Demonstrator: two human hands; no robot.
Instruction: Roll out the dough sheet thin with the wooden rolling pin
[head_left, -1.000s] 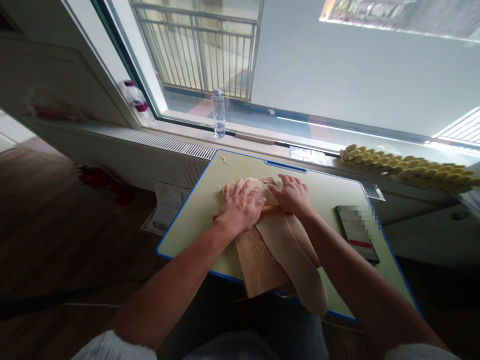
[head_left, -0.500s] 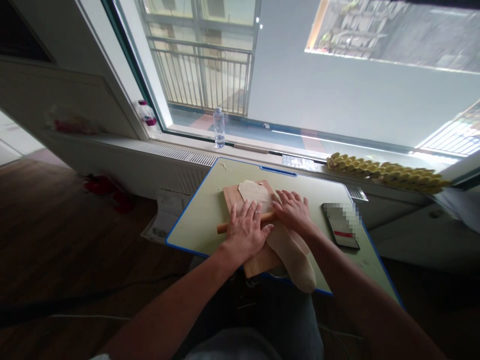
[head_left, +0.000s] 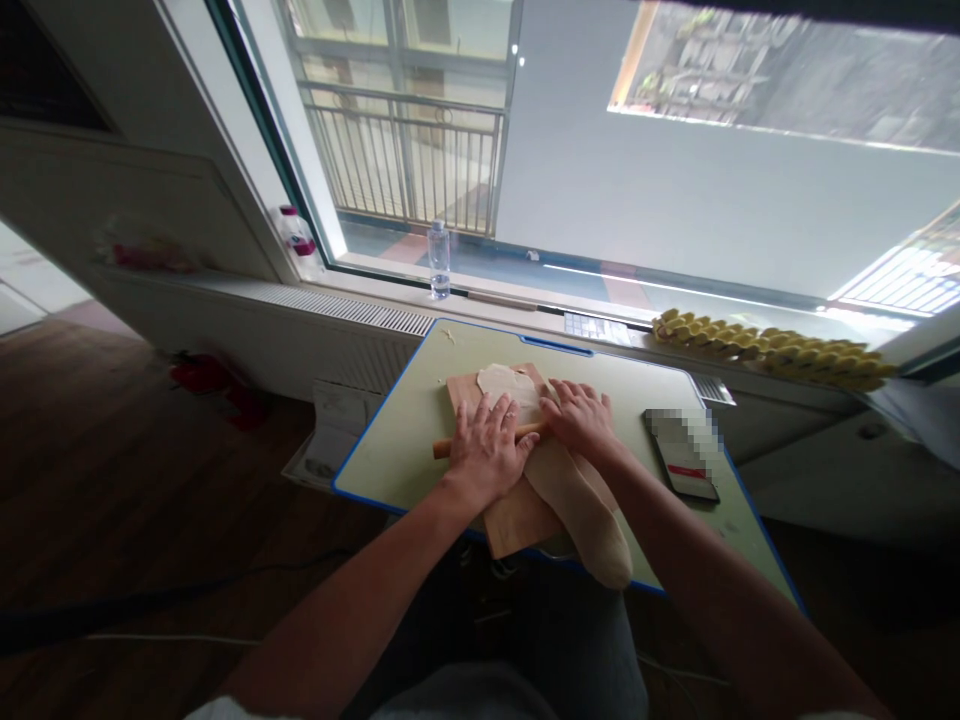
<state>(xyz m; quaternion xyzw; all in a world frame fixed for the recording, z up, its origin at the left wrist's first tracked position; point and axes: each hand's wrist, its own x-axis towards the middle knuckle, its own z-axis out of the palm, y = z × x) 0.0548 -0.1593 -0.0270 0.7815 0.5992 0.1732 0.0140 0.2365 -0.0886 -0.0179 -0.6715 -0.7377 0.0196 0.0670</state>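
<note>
The left hand (head_left: 487, 440) and right hand (head_left: 579, 415) lie open and flat on a rolling pin (head_left: 441, 449). Under it is long dough (head_left: 581, 515) (one end sticks out past the counter (head_left: 397, 450)) on a wooden board (head_left: 517, 522). A phone (head_left: 679, 462) lies to the right.

Two hands, one left hand (head_left: 489, 442) and one right hand (head_left: 579, 415), share the view with one rolling pin (head_left: 442, 449), one wooden board (head_left: 517, 522), one dough sheet (head_left: 577, 510), one worktop (head_left: 401, 440), one phone (head_left: 675, 455), two bottles (head_left: 439, 262) (head_left: 300, 236) and one stack of yellow trays (head_left: 765, 350).
</note>
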